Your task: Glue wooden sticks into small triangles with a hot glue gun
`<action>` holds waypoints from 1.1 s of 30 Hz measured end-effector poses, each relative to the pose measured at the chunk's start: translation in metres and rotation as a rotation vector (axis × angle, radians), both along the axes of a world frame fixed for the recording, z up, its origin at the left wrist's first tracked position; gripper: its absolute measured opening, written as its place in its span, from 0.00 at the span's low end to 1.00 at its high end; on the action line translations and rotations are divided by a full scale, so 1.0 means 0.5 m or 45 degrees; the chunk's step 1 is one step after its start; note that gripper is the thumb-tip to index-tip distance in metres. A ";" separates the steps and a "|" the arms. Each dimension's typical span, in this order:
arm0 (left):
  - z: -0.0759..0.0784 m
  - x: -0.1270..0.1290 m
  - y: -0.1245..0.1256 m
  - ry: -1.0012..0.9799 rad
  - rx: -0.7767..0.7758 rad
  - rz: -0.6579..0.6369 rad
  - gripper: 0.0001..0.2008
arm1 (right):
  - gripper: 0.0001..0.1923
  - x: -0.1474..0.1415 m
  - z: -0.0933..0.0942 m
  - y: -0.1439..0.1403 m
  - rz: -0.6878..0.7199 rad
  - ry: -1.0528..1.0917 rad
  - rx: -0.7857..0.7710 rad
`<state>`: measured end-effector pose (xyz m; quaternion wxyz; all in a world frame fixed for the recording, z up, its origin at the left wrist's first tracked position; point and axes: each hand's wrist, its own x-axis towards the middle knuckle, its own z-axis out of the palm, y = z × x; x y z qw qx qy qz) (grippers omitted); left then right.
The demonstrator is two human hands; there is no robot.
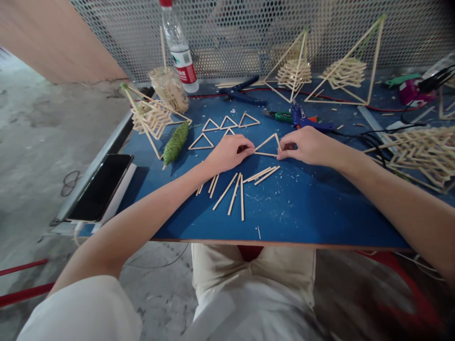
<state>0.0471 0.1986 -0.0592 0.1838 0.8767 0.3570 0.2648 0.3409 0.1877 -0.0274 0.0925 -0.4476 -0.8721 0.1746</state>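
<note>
A small triangle of thin wooden sticks (267, 146) lies flat on the blue table (302, 208). My left hand (229, 152) pinches its left corner and my right hand (308, 146) pinches its right corner. Just below my hands lie several loose wooden sticks (236, 187). Behind my left hand, several finished stick triangles (227, 125) lie flat in a group.
A green twine spool (175, 142), a phone (101, 187) at the left edge, a jar of sticks (169, 89), a water bottle (179, 47), blue pliers (241, 92) and a blue glue gun (305, 121) with cables. Stick pyramids (346, 71) stand at back, left and right.
</note>
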 end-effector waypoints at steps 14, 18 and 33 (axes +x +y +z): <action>0.000 0.001 0.000 0.006 0.004 -0.006 0.08 | 0.20 -0.001 -0.002 0.000 0.000 0.016 -0.015; -0.001 0.000 0.000 0.007 0.004 -0.003 0.09 | 0.20 -0.001 -0.002 0.000 0.009 0.031 -0.006; 0.000 -0.001 -0.013 -0.063 0.050 -0.034 0.07 | 0.23 -0.004 0.005 -0.021 0.004 0.121 0.093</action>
